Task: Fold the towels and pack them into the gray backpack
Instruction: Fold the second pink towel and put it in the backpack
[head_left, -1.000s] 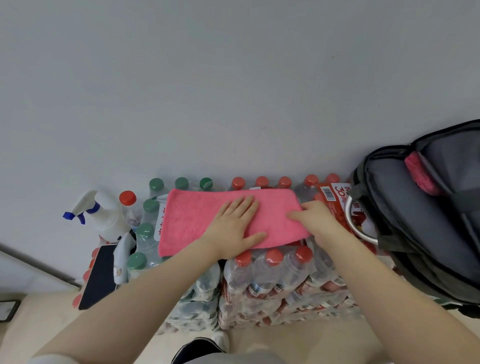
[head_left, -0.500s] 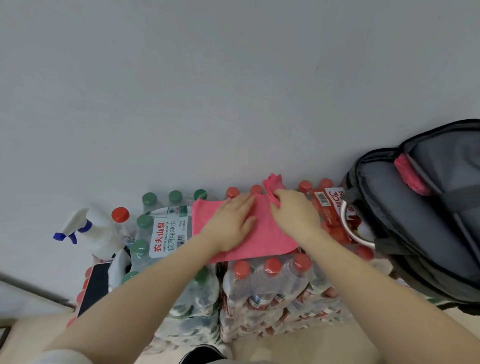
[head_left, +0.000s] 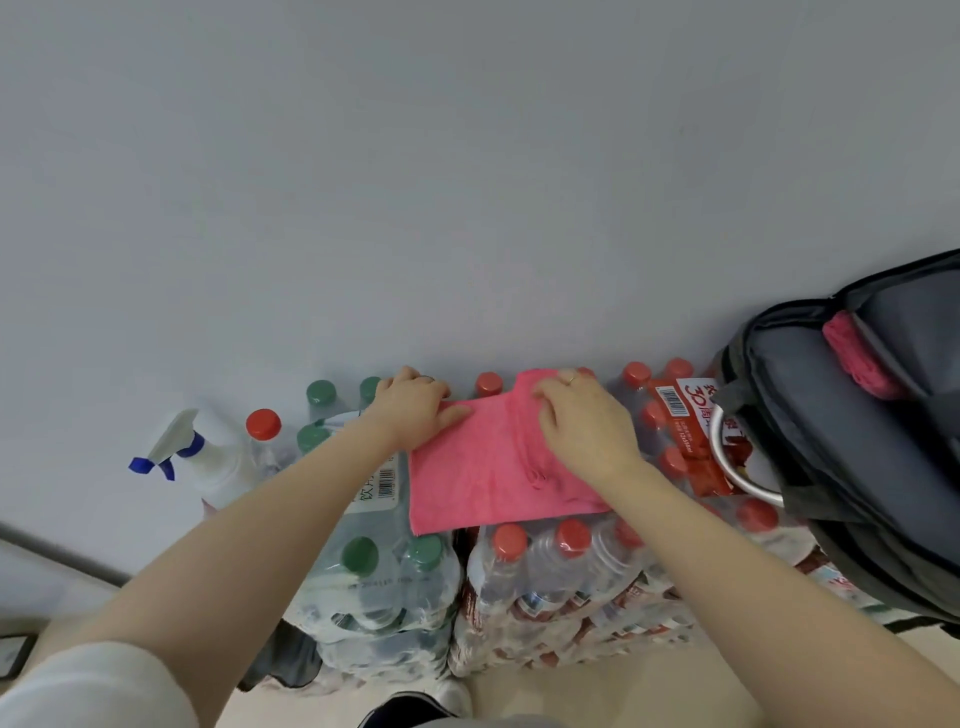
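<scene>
Pink towel (head_left: 483, 478) lies folded on top of shrink-wrapped water bottle packs (head_left: 545, 587), btwn both hands. Left hand (head_left: 413, 413) sits at towel's far-left corner, fingers curled at the edge; can't tell if it really pinches the cloth. Right hand (head_left: 584, 421) presses palm-down on towel's right part, fingertips bent at far edge w/ a fold bunched under them. Gray backpack (head_left: 852, 457) stands open at right, another pink towel (head_left: 857, 353) inside. Spray bottle (head_left: 202, 457) at left by wall.
</scene>
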